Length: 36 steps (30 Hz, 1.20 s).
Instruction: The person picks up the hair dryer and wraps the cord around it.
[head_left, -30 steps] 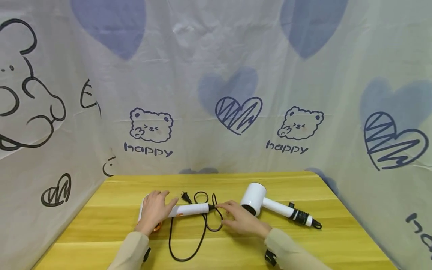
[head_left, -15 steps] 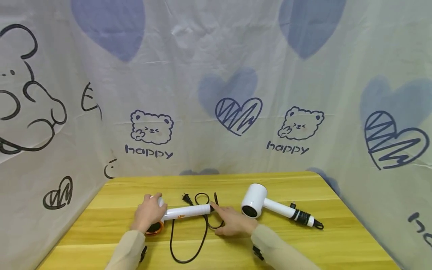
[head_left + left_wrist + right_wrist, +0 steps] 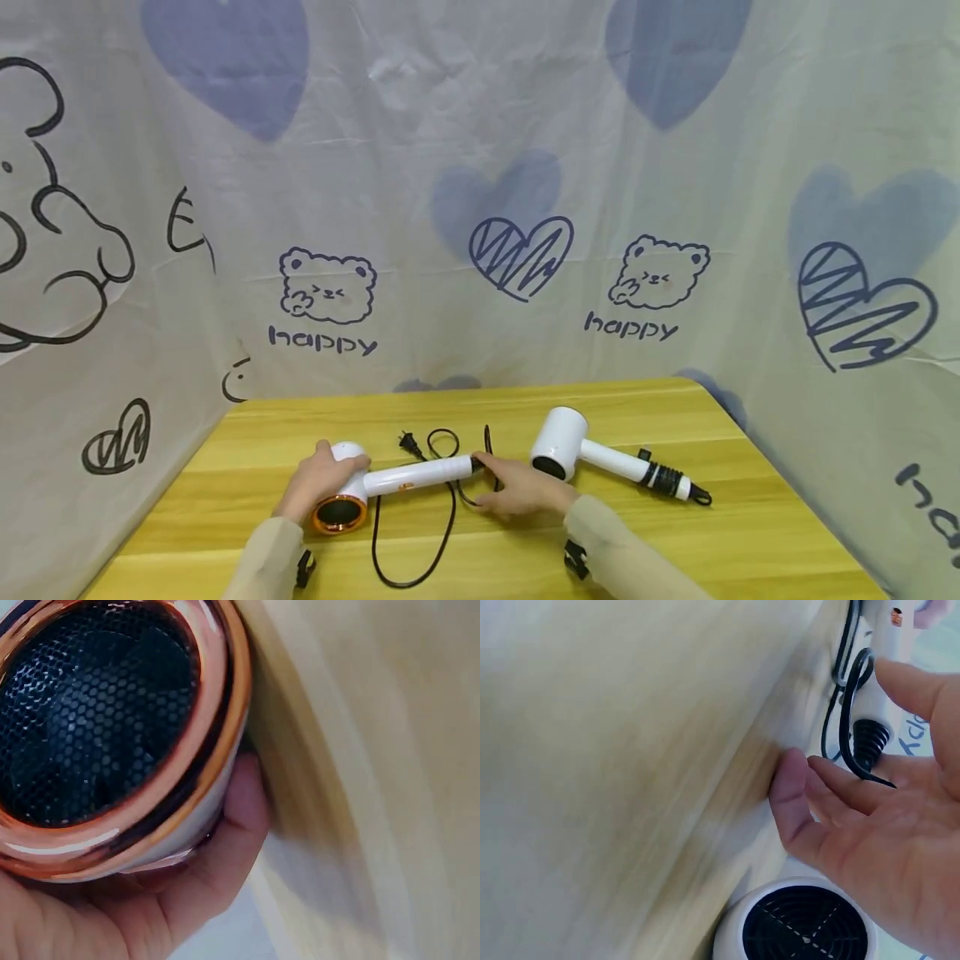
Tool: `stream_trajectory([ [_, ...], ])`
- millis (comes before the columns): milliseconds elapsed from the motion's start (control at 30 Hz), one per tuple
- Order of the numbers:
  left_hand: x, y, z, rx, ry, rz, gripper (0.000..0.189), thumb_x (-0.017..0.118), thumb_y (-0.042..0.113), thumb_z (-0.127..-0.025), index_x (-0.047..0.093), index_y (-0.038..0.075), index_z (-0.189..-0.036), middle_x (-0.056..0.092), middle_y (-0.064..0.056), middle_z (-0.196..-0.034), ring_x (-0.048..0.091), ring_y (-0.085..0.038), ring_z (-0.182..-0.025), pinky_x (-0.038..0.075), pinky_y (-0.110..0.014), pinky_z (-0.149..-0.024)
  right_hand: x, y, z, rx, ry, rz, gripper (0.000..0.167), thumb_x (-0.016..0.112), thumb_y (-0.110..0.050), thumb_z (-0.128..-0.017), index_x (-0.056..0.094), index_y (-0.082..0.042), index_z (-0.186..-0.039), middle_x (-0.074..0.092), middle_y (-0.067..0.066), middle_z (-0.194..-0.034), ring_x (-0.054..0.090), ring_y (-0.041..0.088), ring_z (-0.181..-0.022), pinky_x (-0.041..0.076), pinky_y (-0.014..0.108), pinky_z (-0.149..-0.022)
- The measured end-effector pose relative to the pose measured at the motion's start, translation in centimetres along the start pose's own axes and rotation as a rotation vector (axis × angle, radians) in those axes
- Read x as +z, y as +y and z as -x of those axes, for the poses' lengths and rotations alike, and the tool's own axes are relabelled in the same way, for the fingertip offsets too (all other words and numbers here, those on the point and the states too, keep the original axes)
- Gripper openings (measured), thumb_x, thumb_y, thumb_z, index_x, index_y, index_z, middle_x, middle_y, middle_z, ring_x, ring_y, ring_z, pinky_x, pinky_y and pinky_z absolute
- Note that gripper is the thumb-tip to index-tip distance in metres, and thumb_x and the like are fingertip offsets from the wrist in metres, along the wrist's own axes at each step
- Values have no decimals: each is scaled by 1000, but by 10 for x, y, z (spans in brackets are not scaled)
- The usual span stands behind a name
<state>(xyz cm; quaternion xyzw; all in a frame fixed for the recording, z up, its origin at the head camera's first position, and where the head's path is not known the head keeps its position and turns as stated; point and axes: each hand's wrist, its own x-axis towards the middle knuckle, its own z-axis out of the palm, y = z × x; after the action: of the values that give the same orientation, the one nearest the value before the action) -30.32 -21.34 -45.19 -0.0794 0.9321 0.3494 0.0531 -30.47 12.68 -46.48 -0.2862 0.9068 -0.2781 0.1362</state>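
My left hand grips the head of a white hair dryer at the left of the table, in the head view. The dryer's copper-rimmed grille fills the left wrist view, with my fingers curled behind the casing. Its handle points right, and a loose black cord trails from the end. There my right hand touches the handle's tip with loosely bent fingers. In the right wrist view the cord's ribbed sleeve lies between thumb and fingers, with a gap left around it.
To the right lies a second white hair dryer, its black cord wound round the handle end. The loose cord's plug rests behind the first dryer. A patterned cloth stands around the yellow wooden table.
My left hand has shifted from over the first dryer's head to its outer side, uncovering the copper rim. My right hand has moved left onto the handle's end. The second dryer lies still.
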Motion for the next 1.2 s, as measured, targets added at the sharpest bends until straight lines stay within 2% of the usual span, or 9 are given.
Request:
stream_trajectory([
  [100,0,2,0,-7,-19,48,98,62,57,-85,20,-11,-141,57,-27,-99,60,-28,-77,54,-34,-61,-1,2,2,0,65,-46,67,56,-37,-99,28,-11,-154,49,13,-147,51,28,-130,47,44,-105],
  [200,4,7,-1,-3,-5,136,98,62,58,-86,20,-10,-141,56,-29,-106,62,-29,-81,55,-35,-65,0,3,2,-14,174,-103,56,55,-32,-100,36,-11,-149,61,13,-130,63,24,-108,55,35,-84],
  [300,11,13,-3,0,24,280,89,66,56,-85,30,-9,-133,55,-27,-107,62,-27,-81,56,-34,-65,0,3,1,-28,332,-166,40,55,-25,-101,49,-11,-138,67,8,-108,62,14,-84,50,26,-65],
  [400,18,21,-3,-23,34,464,83,72,54,-82,40,-9,-126,60,-21,-102,64,-23,-77,58,-33,-64,-2,2,1,-43,511,-218,30,58,-20,-99,58,-10,-127,68,5,-94,59,10,-72,48,22,-59],
  [600,24,46,-6,2,73,733,81,76,50,-80,44,-1,-134,62,-17,-111,65,-20,-79,58,-33,-68,-17,2,6,-78,727,-384,35,64,-11,-94,61,-16,-128,73,10,-97,69,11,-75,56,22,-62],
  [733,28,60,-4,34,146,799,78,76,48,-81,45,0,-134,60,-17,-114,64,-17,-79,57,-31,-68,-25,-3,10,-117,801,-522,63,63,-4,-94,40,-30,-147,63,19,-120,71,20,-70,60,26,-60],
  [833,29,69,-4,8,177,846,78,78,49,-78,49,-2,-129,63,-14,-106,64,-15,-75,57,-30,-66,-37,-6,15,-110,828,-627,79,61,-6,-95,18,-38,-154,53,20,-136,72,26,-70,61,29,-62],
  [1000,30,75,-1,7,155,875,76,80,48,-77,51,-2,-127,66,-12,-102,65,-16,-74,58,-30,-66,-59,-3,19,-73,748,-730,61,56,-20,-100,26,-31,-152,44,16,-146,69,27,-73,58,31,-61],
  [1200,33,82,2,110,177,850,70,78,41,-81,49,1,-130,61,-17,-113,64,-15,-77,58,-31,-66,-65,0,23,-120,621,-542,51,51,-25,-103,35,-24,-151,39,12,-151,67,24,-83,58,36,-60],
])
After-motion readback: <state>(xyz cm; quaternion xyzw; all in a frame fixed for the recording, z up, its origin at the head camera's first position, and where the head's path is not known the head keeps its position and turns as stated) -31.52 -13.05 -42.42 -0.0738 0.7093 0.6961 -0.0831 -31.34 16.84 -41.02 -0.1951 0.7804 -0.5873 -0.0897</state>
